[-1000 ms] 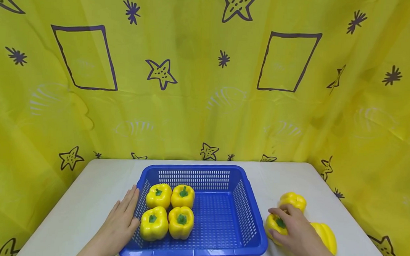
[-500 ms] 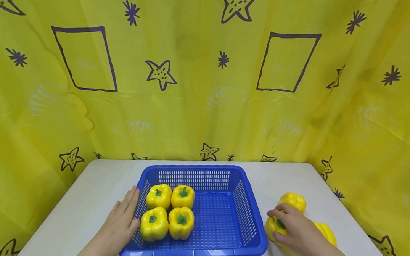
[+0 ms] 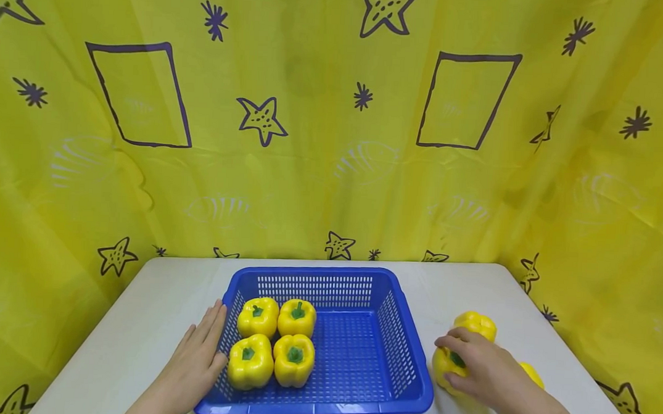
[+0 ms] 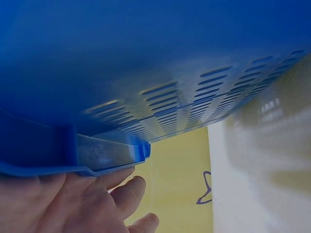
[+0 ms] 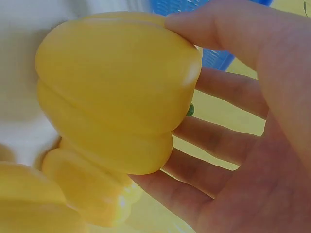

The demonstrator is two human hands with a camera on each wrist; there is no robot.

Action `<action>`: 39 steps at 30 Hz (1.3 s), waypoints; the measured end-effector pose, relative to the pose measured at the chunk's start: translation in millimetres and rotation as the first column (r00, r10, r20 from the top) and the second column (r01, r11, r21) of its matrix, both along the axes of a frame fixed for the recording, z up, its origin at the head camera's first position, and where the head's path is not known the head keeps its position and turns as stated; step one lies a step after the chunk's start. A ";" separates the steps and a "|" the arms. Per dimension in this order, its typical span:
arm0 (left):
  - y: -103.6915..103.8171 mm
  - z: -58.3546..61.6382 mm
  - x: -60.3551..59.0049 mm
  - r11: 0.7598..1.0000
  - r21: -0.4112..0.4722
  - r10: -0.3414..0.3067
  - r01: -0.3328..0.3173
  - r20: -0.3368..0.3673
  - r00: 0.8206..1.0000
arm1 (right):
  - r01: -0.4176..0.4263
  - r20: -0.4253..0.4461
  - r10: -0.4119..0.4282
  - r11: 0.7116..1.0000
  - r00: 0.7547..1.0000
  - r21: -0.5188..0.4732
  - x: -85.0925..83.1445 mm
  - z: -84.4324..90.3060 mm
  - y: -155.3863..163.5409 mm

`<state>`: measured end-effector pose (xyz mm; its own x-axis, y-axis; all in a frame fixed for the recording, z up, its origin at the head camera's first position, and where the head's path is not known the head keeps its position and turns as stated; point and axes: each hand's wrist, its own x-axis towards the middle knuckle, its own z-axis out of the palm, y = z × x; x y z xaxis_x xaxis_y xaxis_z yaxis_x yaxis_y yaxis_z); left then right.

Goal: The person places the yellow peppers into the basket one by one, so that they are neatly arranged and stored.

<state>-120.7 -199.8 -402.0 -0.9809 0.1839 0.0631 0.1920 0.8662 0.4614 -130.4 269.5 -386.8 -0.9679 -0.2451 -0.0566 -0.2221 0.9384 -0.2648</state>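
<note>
My right hand curled round a pepper, lower right. It seemed light, smooth, best held round its belly. My left hand lay flat against the basket.

No readable text, labels, brands or numbers anywhere (yellow curtain carries only drawn stars, rectangles).

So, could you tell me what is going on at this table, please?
A person is working with yellow peppers and a blue basket on a white table. Their left hand rests flat against the basket's left wall. Their right hand grips one pepper lying on the table to the right of the basket, with two more peppers beside it. Four peppers already sit upright in the basket's left half.
</note>
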 end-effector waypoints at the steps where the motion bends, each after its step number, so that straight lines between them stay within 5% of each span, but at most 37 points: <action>1: 0.0 0.2 -0.1 1.000 -0.001 0.001 -0.001 0.004 1.000 | -0.006 -0.007 0.006 1.000 1.000 -0.001 -0.1 1.6 0.0; 6: -0.3 1.5 -0.8 1.000 -0.008 0.003 -0.002 0.024 1.000 | -0.056 -0.091 0.056 0.998 0.994 0.004 0.0 10.2 0.5; 13: -0.6 1.5 -1.2 1.000 -0.011 0.002 -0.001 0.034 0.999 | -0.069 -0.078 0.068 0.998 0.995 -0.002 -2.3 20.0 0.3; 25: 0.6 1.5 -0.9 1.000 -0.009 0.003 -0.002 0.014 1.000 | -0.126 -0.179 0.130 0.991 0.975 0.032 -5.2 34.8 1.3; 39: -0.1 1.4 0.4 1.000 -0.003 -0.005 0.005 -0.001 1.000 | -0.201 -0.316 0.214 0.977 0.924 0.074 -13.7 56.8 -3.8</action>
<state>-120.3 -199.9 -400.6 -0.9800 0.1886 0.0638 0.1967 0.8667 0.4585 -144.1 265.7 -330.0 -0.8638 -0.4463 0.2339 -0.4798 0.8703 -0.1112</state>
